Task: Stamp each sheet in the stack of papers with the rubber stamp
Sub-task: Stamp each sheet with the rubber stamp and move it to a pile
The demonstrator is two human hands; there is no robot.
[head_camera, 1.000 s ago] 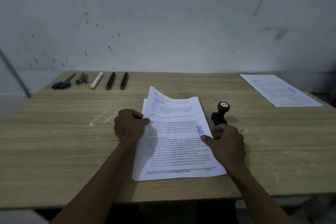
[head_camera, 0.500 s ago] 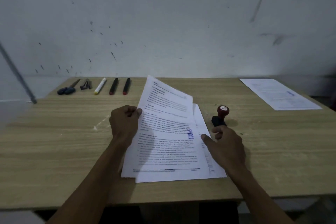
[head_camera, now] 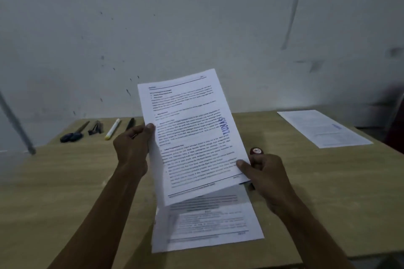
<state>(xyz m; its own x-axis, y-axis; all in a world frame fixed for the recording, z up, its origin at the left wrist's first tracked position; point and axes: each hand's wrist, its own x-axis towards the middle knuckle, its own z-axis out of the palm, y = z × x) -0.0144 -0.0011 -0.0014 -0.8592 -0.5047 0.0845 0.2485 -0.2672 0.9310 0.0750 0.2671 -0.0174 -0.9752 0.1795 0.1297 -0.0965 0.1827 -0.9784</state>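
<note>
Stamped sheet (head_camera: 192,135): held up off the stack (head_camera: 209,227), tilted, top edge toward the wall; blue stamp mark (head_camera: 225,125) near its right edge.
Left hand (head_camera: 133,148): pinching the sheet's left edge, thumb on the front, fingers behind.
Right hand (head_camera: 265,178): pinching the sheet's lower right corner, thumb on top, other fingers curled under.
Stack: lying flat on the table (head_camera: 328,192) beneath the raised sheet, print blurred.
Rubber stamp (head_camera: 256,151): standing just right of the sheet, red knob showing above the right hand; body hidden.
Single sheet (head_camera: 323,128): far right of the stack, well apart.
Scissors (head_camera: 74,134), clip (head_camera: 95,128), white marker (head_camera: 112,129), dark pen (head_camera: 130,124): in a row far left of the stack, near the wall.
</note>
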